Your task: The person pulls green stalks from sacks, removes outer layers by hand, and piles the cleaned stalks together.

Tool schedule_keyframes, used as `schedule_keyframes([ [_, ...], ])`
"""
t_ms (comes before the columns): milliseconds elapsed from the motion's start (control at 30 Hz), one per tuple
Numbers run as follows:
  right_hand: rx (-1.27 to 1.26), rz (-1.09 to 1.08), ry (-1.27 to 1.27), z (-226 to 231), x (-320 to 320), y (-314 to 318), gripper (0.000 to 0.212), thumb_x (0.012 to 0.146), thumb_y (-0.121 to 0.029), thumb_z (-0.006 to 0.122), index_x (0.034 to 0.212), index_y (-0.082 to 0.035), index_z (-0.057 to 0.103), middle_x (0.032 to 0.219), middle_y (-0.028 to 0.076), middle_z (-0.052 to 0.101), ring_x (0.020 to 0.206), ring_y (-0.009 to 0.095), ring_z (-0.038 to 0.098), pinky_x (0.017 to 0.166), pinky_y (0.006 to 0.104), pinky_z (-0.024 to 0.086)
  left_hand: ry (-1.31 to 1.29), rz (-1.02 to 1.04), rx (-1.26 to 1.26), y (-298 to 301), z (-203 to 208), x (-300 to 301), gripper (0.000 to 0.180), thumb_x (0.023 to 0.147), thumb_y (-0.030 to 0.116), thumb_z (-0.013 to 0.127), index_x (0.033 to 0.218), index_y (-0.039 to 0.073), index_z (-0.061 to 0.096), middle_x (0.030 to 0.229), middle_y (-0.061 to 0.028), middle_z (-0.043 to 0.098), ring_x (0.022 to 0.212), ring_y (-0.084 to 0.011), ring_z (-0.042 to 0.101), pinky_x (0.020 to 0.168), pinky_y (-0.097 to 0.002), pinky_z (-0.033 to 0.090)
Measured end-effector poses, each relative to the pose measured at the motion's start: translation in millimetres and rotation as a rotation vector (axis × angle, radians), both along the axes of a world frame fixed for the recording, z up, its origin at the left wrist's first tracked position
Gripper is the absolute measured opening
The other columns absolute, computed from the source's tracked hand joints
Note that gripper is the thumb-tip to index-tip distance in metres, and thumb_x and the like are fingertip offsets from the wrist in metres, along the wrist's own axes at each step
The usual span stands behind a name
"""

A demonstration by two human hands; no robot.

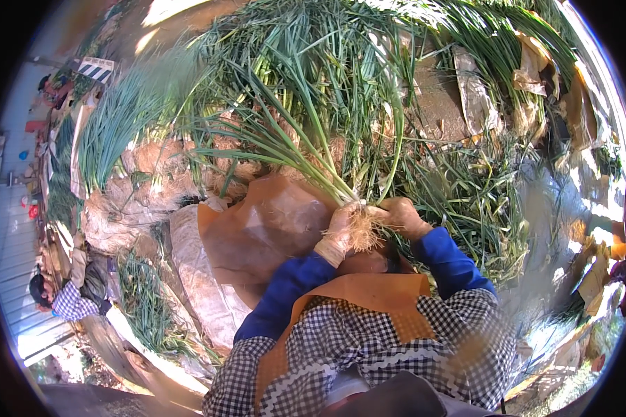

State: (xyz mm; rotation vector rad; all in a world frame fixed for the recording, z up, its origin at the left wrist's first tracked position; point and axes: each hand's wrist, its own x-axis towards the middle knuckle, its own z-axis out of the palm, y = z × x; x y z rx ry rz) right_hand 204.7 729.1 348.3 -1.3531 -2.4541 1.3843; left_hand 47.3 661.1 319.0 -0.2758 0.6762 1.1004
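My left hand (pixel 337 233) is closed around the root end of a small bunch of green onions (pixel 330 179). Their long leaves fan out up and to the left, and pale stringy roots (pixel 364 233) hang between my two hands. Just to the right, my right hand (pixel 405 217) has its fingers closed at the base of the bunch, where one separate leaf (pixel 398 149) curves upward. The fingertips partly hide what they pinch. Beneath my hands a brown plastic sheet (pixel 271 229) spreads over my lap.
A big heap of green onions (pixel 292 55) lies across the far side, with rooted bundles (pixel 156 156) at the left. Loose leaves (pixel 466 194) are piled to my right. Torn brown wrapping (pixel 532 66) is at the far right. Another person (pixel 73 299) sits at the left.
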Motion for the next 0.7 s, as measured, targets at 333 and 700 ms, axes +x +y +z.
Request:
schedule_keyframes([
  [333, -0.661, -0.317, 0.713, 25, 100, 17, 0.028, 0.087, -0.027, 0.055, 0.085, -0.002, 0.065, 0.053, -0.008, 0.04, 0.047, 0.003, 0.034, 0.039, 0.0213, 0.024, -0.042, -0.105, 0.059, 1, 2, 1, 0.032, 0.084, 0.005, 0.047, 0.114, -0.006, 0.048, 0.071, -0.0083, 0.057, 0.058, -0.0119, 0.054, 0.051, -0.0207, 0.047],
  [700, -0.008, 0.188, 0.178, 17, 37, 21, 0.041, 0.083, -0.039, 0.053, 0.064, -0.003, 0.057, 0.051, 0.013, 0.051, 0.046, 0.026, 0.047, 0.051, 0.0358, 0.042, -0.104, -0.192, -0.042, -1, 0, 12, 0.021, 0.087, 0.02, 0.053, 0.1, 0.004, 0.057, 0.089, -0.0103, 0.062, 0.078, -0.0231, 0.06, 0.069, -0.0362, 0.05],
])
